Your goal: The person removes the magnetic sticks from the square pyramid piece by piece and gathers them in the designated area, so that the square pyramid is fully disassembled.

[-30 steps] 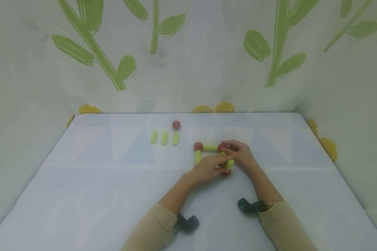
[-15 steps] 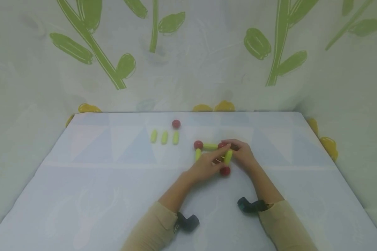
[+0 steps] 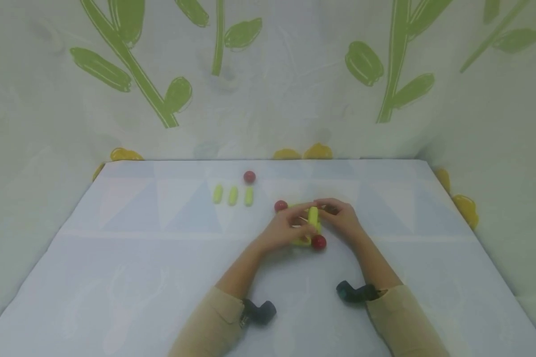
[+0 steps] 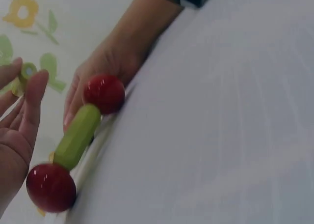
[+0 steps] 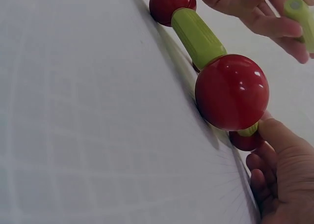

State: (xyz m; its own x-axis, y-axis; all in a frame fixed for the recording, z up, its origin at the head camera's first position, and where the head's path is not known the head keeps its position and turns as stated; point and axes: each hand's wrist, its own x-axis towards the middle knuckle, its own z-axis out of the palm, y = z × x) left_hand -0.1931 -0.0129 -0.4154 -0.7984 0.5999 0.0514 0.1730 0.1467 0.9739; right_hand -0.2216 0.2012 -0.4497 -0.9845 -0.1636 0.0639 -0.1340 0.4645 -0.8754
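In the head view, my left hand [image 3: 282,229] pinches a yellow-green magnetic rod [image 3: 312,217] between thumb and fingers, raised over a square of rods and red balls. The rod's end faces the camera in the right wrist view [image 5: 294,4]. My right hand [image 3: 343,219] is at the square's far right corner, pinching there near a red ball [image 5: 245,141], as the right wrist view shows. The square's near right ball [image 3: 319,242] and far left ball [image 3: 281,206] show; my left hand hides the near left corner. A yellow-green rod [image 4: 77,137] joins two balls along the near side.
Left of the square, three loose yellow-green rods [image 3: 233,196] lie side by side on the white patterned table [image 3: 161,287]. A single red ball [image 3: 249,177] sits just behind them. A wall with printed leaves [image 3: 268,99] rises past the table's far edge.
My left hand has shifted left, and the rod in it has swung from beside the square's right side to over it. The right hand stays at the far right corner.
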